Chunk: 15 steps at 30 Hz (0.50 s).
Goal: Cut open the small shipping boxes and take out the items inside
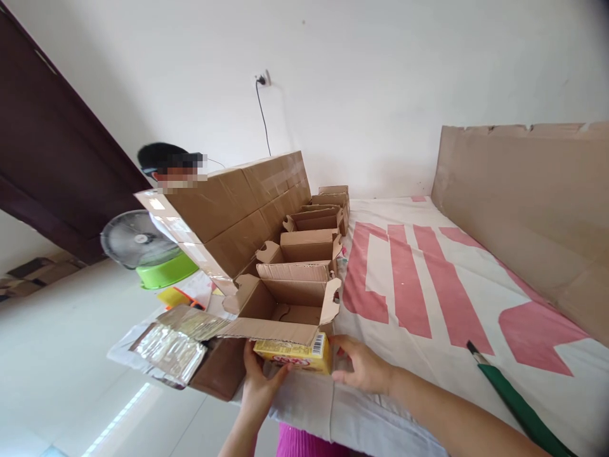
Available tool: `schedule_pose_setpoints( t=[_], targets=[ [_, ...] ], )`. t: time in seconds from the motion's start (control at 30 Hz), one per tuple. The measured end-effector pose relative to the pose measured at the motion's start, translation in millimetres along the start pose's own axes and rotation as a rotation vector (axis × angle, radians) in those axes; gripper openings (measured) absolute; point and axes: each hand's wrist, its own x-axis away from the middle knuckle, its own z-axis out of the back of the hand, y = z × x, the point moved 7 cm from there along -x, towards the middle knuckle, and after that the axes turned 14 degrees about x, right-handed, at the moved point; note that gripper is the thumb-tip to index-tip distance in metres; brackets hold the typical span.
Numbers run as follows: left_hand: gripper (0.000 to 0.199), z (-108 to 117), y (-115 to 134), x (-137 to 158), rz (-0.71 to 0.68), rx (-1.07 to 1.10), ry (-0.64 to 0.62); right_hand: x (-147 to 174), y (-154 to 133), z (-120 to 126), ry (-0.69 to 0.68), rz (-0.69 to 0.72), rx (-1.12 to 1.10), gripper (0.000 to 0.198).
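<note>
A small yellow printed box [290,349] with a barcode rests at the table's near edge, in front of an open cardboard carton [297,312]. My left hand [261,381] grips its left end, the thumb across the front face and the fingers behind the corner. At the right end is my right hand [364,368], thumb and forefinger apart and curved toward the box; whether the fingertips touch it is hard to tell. The carton's near flap leans out over the top of the yellow box. Inside the carton, the part of the floor that shows is bare cardboard.
More open cartons [307,246] run in a row toward the wall, beside a tall taped cardboard stack [228,209]. Silver foil packs [171,352] lie left. A green-handled blade [516,397] lies right, before a cardboard panel [523,209]. Behind the stack are a person [164,158] and a fan [140,238].
</note>
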Motion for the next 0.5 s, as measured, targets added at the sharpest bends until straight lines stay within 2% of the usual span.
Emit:
schedule_pose_setpoints(
  t=[0.07,0.1,0.17,0.3,0.5],
  targets=[
    [0.112,0,-4,0,-0.005,0.015,0.011,-8,16,15,0.052,-0.040,0.014,0.046],
    [0.112,1,-6,0,-0.001,0.016,0.018,-14,25,26,0.100,-0.070,0.024,0.041],
    [0.112,1,-9,-1,0.012,0.029,0.026,-30,41,50,0.198,-0.124,0.041,0.046],
    [0.115,-1,-11,-3,0.026,0.073,0.012,-75,68,97,0.332,-0.211,0.078,0.071],
    [0.110,0,-17,-5,0.077,0.125,0.044,-158,93,140,0.401,-0.230,0.154,0.069]
  ],
)
